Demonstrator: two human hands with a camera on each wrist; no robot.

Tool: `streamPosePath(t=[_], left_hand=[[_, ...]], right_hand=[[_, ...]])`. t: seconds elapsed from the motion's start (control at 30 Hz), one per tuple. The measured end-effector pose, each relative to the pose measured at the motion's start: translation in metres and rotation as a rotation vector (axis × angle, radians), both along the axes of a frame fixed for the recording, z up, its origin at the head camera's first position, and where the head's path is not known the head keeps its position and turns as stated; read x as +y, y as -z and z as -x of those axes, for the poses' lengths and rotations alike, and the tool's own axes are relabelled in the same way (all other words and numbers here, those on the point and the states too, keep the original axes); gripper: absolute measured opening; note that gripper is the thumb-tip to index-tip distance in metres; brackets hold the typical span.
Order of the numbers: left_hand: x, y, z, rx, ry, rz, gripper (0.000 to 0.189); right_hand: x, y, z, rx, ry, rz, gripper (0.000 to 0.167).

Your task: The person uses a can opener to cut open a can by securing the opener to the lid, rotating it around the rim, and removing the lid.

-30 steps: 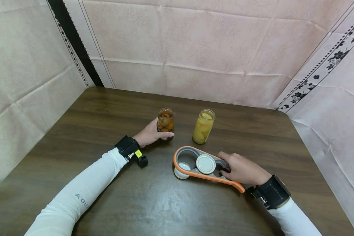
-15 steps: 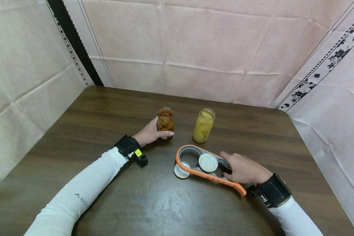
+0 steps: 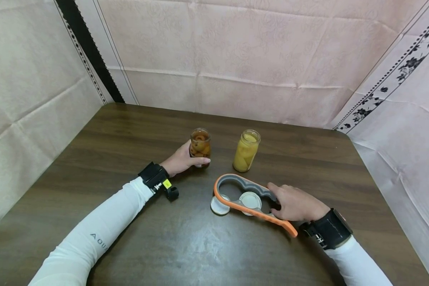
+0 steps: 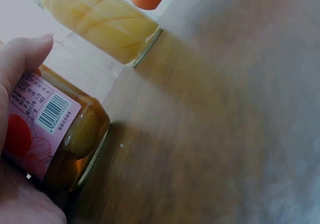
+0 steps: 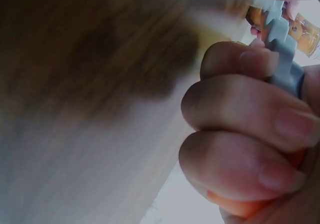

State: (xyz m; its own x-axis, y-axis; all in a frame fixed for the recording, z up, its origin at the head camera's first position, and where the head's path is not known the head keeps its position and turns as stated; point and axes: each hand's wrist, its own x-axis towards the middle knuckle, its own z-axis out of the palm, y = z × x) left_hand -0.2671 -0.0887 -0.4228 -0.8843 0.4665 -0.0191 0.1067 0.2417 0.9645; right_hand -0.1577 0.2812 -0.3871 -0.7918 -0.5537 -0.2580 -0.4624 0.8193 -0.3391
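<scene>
My left hand [image 3: 183, 161] grips an open glass jar of brown fruit [image 3: 200, 147] standing on the table. In the left wrist view the jar's pink label [image 4: 42, 119] with a barcode shows beside the thumb. My right hand [image 3: 298, 202] holds an orange and grey jar opener [image 3: 242, 185], its fingers curled round the handles in the right wrist view. Through the opener's frame a pale round lid [image 3: 250, 200] shows below, partly covered by the orange arm. A second lid [image 3: 219, 205] lies at the opener's left end, partly overlapped by it.
An open jar of yellow fruit [image 3: 246, 151] stands right of the brown jar, behind the opener. The dark wooden table [image 3: 157, 246] ends at the back against a pale cloth hanging [image 3: 250, 59], with more cloth at both sides.
The lid that sat between the opener's grey toothed sides has come out and now lies beneath it. The opener has shifted slightly right. My left hand and the brown jar stay put.
</scene>
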Motion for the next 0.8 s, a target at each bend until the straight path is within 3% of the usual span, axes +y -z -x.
streamPosePath(t=[0.37,0.63,0.8], left_hand=[[0.0005,0.0001,0.0004,-0.004,-0.003,-0.012,0.062],[0.0003,0.002,0.0016,0.002,-0.02,0.001,0.066],[0.0011,0.0025,0.0023,0.008,-0.021,0.013,0.063]], right_hand=[[-0.0007,-0.0016,0.0014,-0.015,0.014,-0.009,0.035],[0.0011,-0.0008,0.0021,0.0,-0.002,0.05,0.029],[0.0035,-0.0025,0.002,-0.012,0.03,0.059,0.028]])
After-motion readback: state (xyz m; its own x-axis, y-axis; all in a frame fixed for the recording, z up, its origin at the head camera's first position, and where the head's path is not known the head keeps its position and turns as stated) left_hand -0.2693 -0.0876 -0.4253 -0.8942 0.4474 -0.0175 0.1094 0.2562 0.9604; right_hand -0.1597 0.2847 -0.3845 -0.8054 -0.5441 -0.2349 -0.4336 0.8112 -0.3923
